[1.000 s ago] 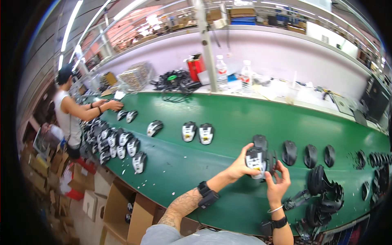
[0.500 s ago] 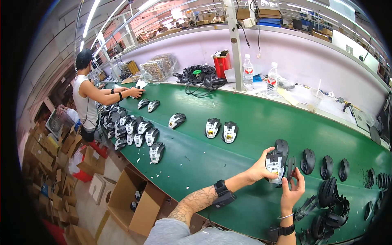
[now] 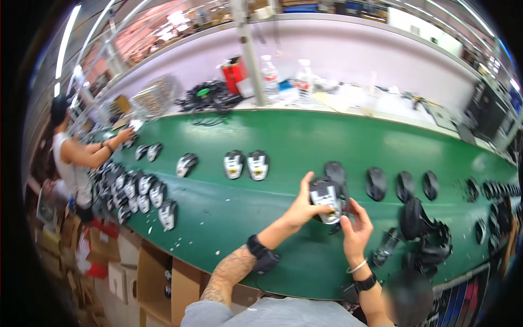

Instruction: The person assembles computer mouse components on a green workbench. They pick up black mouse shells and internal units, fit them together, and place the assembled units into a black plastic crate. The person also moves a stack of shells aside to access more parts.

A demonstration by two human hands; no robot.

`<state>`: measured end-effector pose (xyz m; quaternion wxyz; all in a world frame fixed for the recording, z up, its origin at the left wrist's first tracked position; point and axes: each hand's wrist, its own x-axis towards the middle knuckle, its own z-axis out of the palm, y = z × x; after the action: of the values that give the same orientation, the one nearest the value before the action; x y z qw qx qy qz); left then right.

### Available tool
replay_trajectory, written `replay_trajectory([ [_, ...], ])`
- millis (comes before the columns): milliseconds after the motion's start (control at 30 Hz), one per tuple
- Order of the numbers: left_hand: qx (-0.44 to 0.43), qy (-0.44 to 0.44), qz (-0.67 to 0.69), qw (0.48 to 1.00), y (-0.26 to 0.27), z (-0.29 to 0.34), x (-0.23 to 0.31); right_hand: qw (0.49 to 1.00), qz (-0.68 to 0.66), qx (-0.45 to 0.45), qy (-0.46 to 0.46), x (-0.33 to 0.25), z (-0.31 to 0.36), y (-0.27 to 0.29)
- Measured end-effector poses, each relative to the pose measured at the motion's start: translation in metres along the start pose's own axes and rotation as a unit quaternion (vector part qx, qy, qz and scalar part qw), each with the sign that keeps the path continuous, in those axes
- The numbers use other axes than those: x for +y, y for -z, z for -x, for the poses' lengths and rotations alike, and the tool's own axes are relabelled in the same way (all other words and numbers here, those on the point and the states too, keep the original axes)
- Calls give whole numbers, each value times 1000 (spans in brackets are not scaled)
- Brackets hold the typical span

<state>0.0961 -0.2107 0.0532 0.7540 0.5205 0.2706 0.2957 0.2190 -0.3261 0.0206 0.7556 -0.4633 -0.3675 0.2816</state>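
My left hand [image 3: 303,207] grips a computer mouse body [image 3: 326,192] whose top cover is off, showing a white inner frame; the thumb lies across its near end. My right hand [image 3: 357,224] pinches a thin black side piece [image 3: 345,200] against the mouse's right side; whether it is seated cannot be made out. Just beyond stands a black mouse [image 3: 335,170], partly hidden by the held one. To the right, a covered black mouse [image 3: 376,184] stands in a row with others. Left of my hands are two uncovered mice, one [image 3: 233,164] beside the other [image 3: 257,165].
Stacked black shells [image 3: 433,237] and a row of black parts [image 3: 501,189] occupy the bench's right. Many uncovered mice [image 3: 131,188] crowd its left, near a co-worker [image 3: 73,158]. Bottles [image 3: 304,82] and black cables [image 3: 207,97] line the back. A cardboard box [image 3: 185,289] stands below the front edge.
The view has turned right, so the bench and everything on it shift left in the picture. Both hands still hold the mouse body and the side piece together.
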Motion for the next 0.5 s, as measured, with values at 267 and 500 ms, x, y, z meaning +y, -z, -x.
replay_trajectory([
  [267,-78,-5,-35,996,-5,7,10,999,-40,19,-27,-3,0,6],
  [500,-24,-78,-109,991,-13,12,7,991,99,29,82,-11,7,-5],
])
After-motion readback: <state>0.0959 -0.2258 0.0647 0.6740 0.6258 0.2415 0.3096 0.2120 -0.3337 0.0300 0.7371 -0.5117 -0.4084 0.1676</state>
